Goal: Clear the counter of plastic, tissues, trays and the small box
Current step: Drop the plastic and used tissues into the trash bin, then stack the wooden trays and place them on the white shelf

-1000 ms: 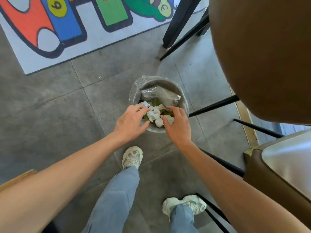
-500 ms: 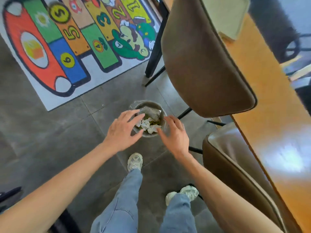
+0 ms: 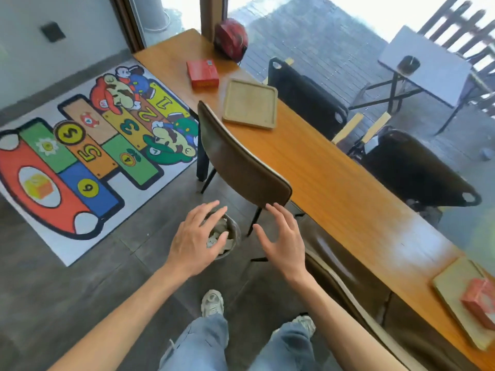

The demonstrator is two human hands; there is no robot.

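The left hand (image 3: 194, 241) hides most of the bin (image 3: 232, 236); the near tray (image 3: 455, 295) is cut off.

Both hands hang empty with fingers spread – left hand (image 3: 195, 241) right over the bin (image 3: 232, 238) of crumpled tissues (image 3: 214, 238), right hand (image 3: 284, 241) beside it. Beyond them, a tray (image 3: 250, 104) and red box (image 3: 202, 73) sit on the tabletop (image 3: 321, 170).

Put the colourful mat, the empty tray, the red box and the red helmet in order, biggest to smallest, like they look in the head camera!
1. Colourful mat, by far the biggest.
2. Empty tray.
3. Red box and red helmet look about equal; the helmet sits farther away and is blurred, so I cannot rank them.
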